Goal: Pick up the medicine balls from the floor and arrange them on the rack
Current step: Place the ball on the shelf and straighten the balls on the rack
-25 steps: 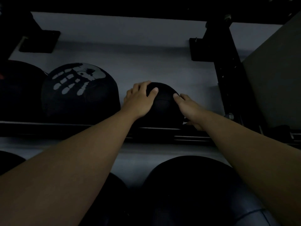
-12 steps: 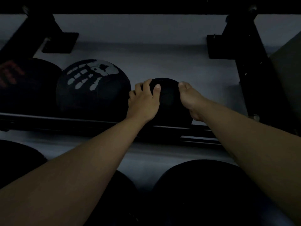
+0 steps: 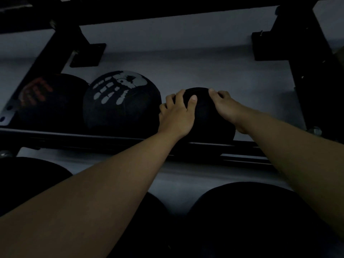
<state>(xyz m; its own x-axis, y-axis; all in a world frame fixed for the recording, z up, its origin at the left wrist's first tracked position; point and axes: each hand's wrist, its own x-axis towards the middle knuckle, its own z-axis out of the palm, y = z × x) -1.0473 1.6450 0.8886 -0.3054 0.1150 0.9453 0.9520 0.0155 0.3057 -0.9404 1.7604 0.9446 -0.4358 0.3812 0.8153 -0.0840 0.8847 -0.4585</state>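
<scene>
A small plain black medicine ball [image 3: 204, 116] sits on the black rack's shelf rail [image 3: 93, 138]. My left hand [image 3: 176, 116] grips its left side, fingers curled over the top. My right hand [image 3: 226, 108] grips its right side. Just left of it rests a black ball with a white handprint [image 3: 121, 101], and farther left a black ball with a red handprint [image 3: 46, 97]. The small ball nearly touches the white-handprint ball; my left hand lies between them.
Black rack uprights stand at the left [image 3: 55, 53] and right [image 3: 307, 71] against a grey wall. A dark crossbar runs overhead. Larger dark balls [image 3: 251, 220] fill the lower tier under my forearms. The scene is dim.
The view has shifted so the rack's left end and the red-handprint ball show. Both hands stay on the small ball, which now lies closer to the white-handprint ball.
</scene>
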